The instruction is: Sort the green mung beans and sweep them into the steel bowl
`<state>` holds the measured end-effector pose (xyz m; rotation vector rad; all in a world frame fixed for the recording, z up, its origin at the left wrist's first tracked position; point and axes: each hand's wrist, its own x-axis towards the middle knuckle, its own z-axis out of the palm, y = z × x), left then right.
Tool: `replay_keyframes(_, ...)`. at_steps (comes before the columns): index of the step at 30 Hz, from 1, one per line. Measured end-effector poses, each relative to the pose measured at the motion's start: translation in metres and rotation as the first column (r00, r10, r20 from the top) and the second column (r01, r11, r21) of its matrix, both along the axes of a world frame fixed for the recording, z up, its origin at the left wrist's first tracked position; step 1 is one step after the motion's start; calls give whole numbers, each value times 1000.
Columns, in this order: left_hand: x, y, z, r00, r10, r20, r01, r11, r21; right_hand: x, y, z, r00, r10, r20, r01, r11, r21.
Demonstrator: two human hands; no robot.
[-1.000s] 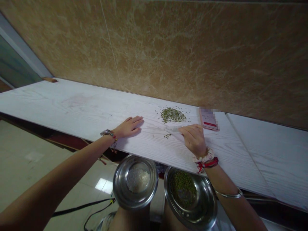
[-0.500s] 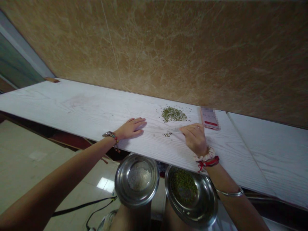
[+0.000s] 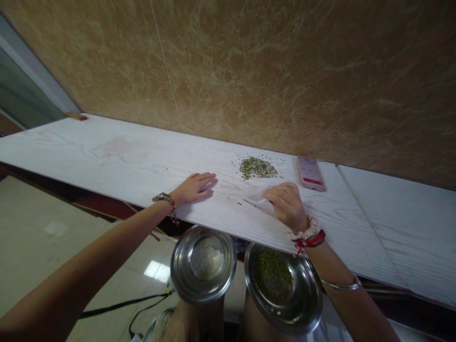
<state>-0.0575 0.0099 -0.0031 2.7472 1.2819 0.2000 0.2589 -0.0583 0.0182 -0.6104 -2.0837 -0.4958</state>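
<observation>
My left hand (image 3: 195,189) lies flat on the white wood-grain board (image 3: 153,161), fingers stretched out and holding nothing. My right hand (image 3: 286,203) is closed on a thin, see-through plastic piece (image 3: 254,195) with a whitish strip, held low over the board; its exact kind is unclear. Beyond it spreads a heap of small green beans (image 3: 257,167), like mung beans, with loose ones around its edge. A few dark bits (image 3: 239,203) lie left of the plastic piece. Below the board's edge, a steel bowl (image 3: 302,304) contains more green beans.
Beside that bowl, another steel bowl (image 3: 178,280) has white grains inside. Both sit at my knees, under the front edge. A phone (image 3: 311,178) with a lit screen lies right of the heap. A brown marbled wall (image 3: 231,71) rises behind. Black straps (image 3: 124,304) hang at lower left.
My right hand has drawn slightly left and turned the plastic piece down onto the board. The small cluster of beans before it no longer shows. My left hand has stayed put.
</observation>
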Motion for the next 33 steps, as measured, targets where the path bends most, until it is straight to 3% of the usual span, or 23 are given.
replay_keyframes(6, -1, 2, -2, 1000, -12, 20, 12, 1000, 16, -2, 2, 0, 995, 44, 86, -40, 998, -50)
replay_keyframes(13, -3, 4, -7, 998, -48, 30, 46, 996, 75, 10, -4, 8, 997, 59, 59, -55, 996, -67)
replay_keyframes(17, -2, 4, -7, 997, -68, 37, 63, 992, 107, 3, -3, 13, 999, 16, 40, -14, 998, -59)
replay_keyframes(22, -3, 4, -7, 997, -68, 28, 65, 992, 109, -6, 1, 16, 991, 25, 132, -8, 992, -130)
replay_keyframes(28, -3, 4, -8, 997, -64, 36, 59, 991, 117, 13, -17, 22, 986, 67, 155, -41, 986, -163)
replay_keyframes(33, -3, 4, -8, 997, -65, 40, 59, 990, 125, 17, -22, 25, 993, 11, 117, 6, 988, -151)
